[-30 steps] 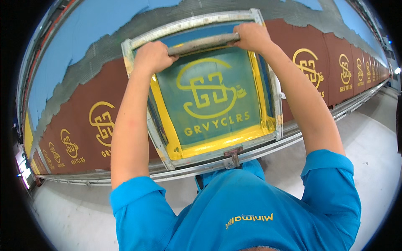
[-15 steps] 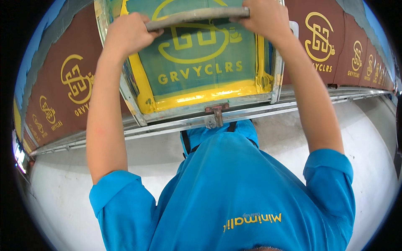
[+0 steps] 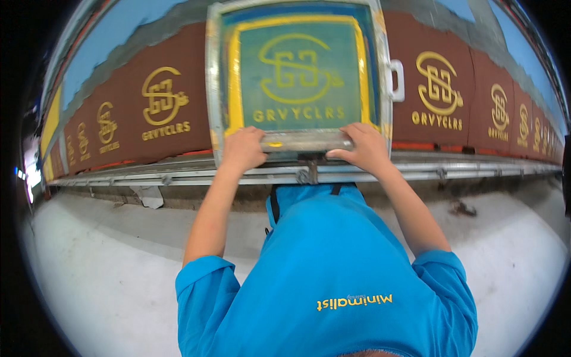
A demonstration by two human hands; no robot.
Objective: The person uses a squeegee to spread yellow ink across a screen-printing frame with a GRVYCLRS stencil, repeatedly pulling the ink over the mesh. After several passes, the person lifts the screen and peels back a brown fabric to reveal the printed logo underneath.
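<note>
A framed printing screen [image 3: 297, 113] lies flat on the long table, its green mesh edged with yellow ink and bearing a yellow looped emblem. Across its near end lies a squeegee [image 3: 303, 141], somewhat blurred, with a smear of yellow on it. My left hand [image 3: 242, 149] is closed round the squeegee's left end, and my right hand [image 3: 363, 147] grips its right end, thumb on the near side. The blade's lower edge is hidden. Brown fabric [image 3: 196, 89] with printed yellow emblems stretches out on both sides of the frame.
A metal rail [image 3: 238, 177] runs along the table's near edge, with a clamp [image 3: 313, 171] in front of the screen. The frame carries a white handle [image 3: 397, 80] on its right. A pale scrap [image 3: 150, 197] and a dark object [image 3: 463, 208] lie on the floor below.
Both hands have drawn the squeegee toward me, from the upper part of the screen to its near end. My view has shifted, so more of the screen and fabric shows.
</note>
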